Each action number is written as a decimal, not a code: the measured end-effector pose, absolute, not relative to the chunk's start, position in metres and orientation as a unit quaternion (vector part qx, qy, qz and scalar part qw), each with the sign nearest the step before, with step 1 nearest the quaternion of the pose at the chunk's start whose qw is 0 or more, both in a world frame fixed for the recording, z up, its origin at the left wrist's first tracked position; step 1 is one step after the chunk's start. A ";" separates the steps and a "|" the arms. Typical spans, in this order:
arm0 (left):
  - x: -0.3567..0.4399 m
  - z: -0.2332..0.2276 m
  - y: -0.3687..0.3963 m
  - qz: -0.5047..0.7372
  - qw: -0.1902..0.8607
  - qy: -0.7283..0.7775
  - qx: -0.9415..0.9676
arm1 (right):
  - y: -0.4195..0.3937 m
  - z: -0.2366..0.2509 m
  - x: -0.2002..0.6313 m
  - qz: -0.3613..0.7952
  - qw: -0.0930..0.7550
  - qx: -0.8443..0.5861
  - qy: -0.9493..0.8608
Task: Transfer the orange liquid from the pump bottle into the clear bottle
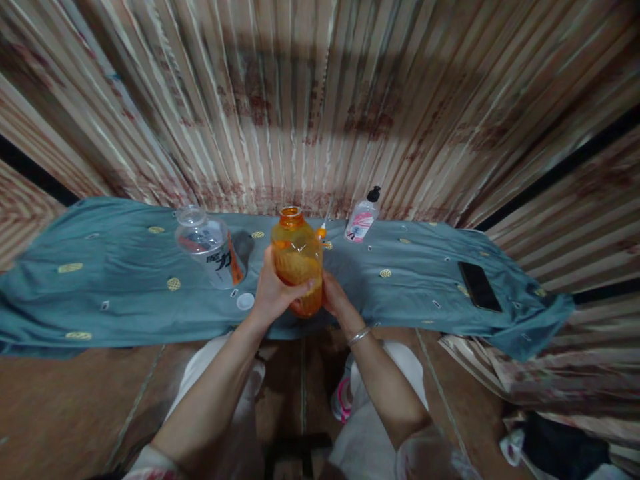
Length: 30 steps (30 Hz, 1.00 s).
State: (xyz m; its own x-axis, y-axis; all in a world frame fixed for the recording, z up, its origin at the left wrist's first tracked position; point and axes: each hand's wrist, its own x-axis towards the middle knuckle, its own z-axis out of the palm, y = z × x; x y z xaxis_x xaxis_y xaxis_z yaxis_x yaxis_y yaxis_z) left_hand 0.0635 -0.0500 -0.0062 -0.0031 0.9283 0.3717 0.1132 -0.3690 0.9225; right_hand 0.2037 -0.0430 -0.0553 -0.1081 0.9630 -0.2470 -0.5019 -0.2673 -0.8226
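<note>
An orange see-through bottle [296, 257] with no cap stands upright at the near edge of a teal cloth [115, 287]. My left hand [275, 290] wraps around its lower front. My right hand [336, 299], with a bangle on the wrist, grips its lower right side. To the left, a clear open bottle [210, 247] with a printed label leans on the cloth. A small white cap [245, 301] lies flat just left of my left hand.
A white pump bottle [362, 219] stands at the back of the cloth by the striped curtain [320, 100]. A black phone [479, 286] lies flat to the right. A thin orange-tipped stick [323, 230] stands behind the orange bottle. My knees and brown floor are below.
</note>
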 end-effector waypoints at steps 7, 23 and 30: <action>0.051 -0.008 -0.041 0.588 0.287 0.434 0.619 | -0.062 -0.059 0.188 0.785 0.452 -0.381 -0.187; 0.051 0.002 -0.040 0.567 0.166 0.494 0.638 | -0.087 -0.050 0.176 0.745 0.544 -0.360 -0.139; 0.054 0.003 -0.043 0.567 0.195 0.473 0.646 | -0.085 -0.049 0.181 0.665 0.620 -0.380 -0.172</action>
State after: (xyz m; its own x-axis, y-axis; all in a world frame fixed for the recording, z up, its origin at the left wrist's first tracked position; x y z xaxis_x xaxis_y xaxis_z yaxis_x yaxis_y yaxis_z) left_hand 0.0541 -0.0433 0.0031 -0.0907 0.8319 0.5474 0.3902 -0.4760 0.7881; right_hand 0.1808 -0.0853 -0.0490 0.0563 0.9547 -0.2921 -0.6935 -0.1731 -0.6994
